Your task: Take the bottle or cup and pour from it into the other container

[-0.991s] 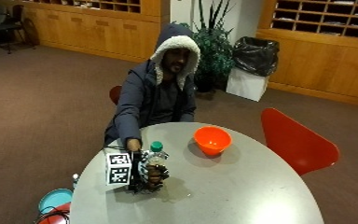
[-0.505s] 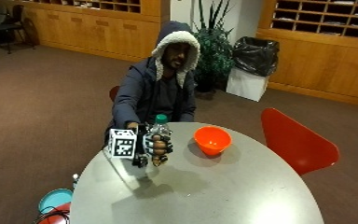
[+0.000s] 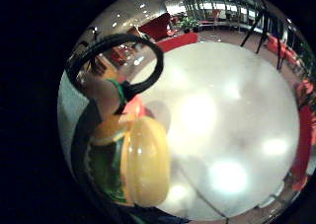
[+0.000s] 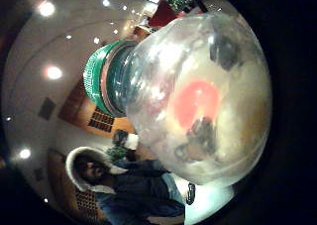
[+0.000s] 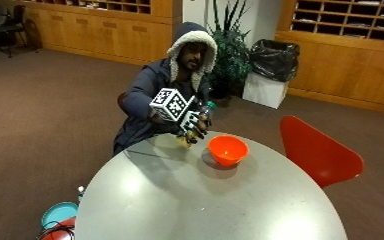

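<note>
In the outside view my gloved right hand point(image 5: 193, 126) grips a clear plastic bottle point(image 5: 204, 116) with a green cap, lifted above the round grey table point(image 5: 205, 200) and tilted with its cap toward the orange bowl point(image 5: 227, 150). The bowl stands on the table just beside and below the hand. The thumb side palm view is filled by the bottle point(image 4: 198, 96) and its green cap point(image 4: 101, 79), with the orange bowl showing through the clear plastic. The little finger side palm view shows the bottle's lower part point(image 3: 143, 160) over the grey tabletop point(image 3: 227, 125).
A red chair point(image 5: 315, 150) stands at the table's right side. A blue bucket point(image 5: 59, 214) sits on the floor at the table's left. Behind the person are a potted plant point(image 5: 230, 55) and a bin with a black bag point(image 5: 270, 72).
The hand has lifted the bottle off the table and carried it up and toward the orange bowl, tilting it. The outside camera has also shifted.
</note>
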Tool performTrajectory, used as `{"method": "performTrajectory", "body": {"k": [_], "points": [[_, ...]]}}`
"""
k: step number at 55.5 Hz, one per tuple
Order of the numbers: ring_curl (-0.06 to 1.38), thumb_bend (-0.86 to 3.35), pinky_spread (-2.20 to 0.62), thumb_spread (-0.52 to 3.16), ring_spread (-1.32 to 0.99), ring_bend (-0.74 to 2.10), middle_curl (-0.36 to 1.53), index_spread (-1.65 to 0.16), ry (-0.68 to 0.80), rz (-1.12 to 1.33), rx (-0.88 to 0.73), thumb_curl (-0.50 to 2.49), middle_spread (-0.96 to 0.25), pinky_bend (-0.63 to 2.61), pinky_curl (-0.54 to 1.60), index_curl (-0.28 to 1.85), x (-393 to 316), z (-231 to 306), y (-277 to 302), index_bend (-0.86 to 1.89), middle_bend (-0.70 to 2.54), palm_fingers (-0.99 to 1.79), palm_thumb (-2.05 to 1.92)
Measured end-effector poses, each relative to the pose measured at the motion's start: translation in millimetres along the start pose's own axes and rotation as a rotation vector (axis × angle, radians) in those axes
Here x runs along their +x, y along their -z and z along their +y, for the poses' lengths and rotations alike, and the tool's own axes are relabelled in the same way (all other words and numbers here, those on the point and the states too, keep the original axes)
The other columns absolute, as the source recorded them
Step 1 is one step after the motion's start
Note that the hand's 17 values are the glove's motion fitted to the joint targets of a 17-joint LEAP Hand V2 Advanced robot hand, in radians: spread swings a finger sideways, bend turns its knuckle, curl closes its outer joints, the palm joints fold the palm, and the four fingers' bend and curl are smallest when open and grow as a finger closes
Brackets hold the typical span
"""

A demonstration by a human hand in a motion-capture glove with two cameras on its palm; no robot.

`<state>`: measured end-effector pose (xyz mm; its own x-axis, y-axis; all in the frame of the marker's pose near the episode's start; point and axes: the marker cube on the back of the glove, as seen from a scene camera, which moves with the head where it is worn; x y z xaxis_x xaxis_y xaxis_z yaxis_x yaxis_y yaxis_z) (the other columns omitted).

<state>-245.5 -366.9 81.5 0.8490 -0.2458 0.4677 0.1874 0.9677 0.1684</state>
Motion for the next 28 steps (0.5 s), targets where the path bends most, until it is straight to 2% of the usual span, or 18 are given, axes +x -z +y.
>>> {"method": "performTrajectory", "body": {"k": [12,28], "points": [[0.40,-0.04,-0.03,0.40,-0.17,0.57,0.47,-0.27,-0.034,0.315,-0.113,0.68,-0.24,0.39,0.37,0.30,-12.0,-16.4,-13.5,0.12,0.28,1.13,0.96],[0.41,-0.04,-0.02,0.40,-0.16,0.56,0.48,-0.27,0.016,0.746,-0.219,0.69,-0.23,0.37,0.37,0.30,-29.5,-18.4,-49.5,0.12,0.29,1.13,0.96]]}}
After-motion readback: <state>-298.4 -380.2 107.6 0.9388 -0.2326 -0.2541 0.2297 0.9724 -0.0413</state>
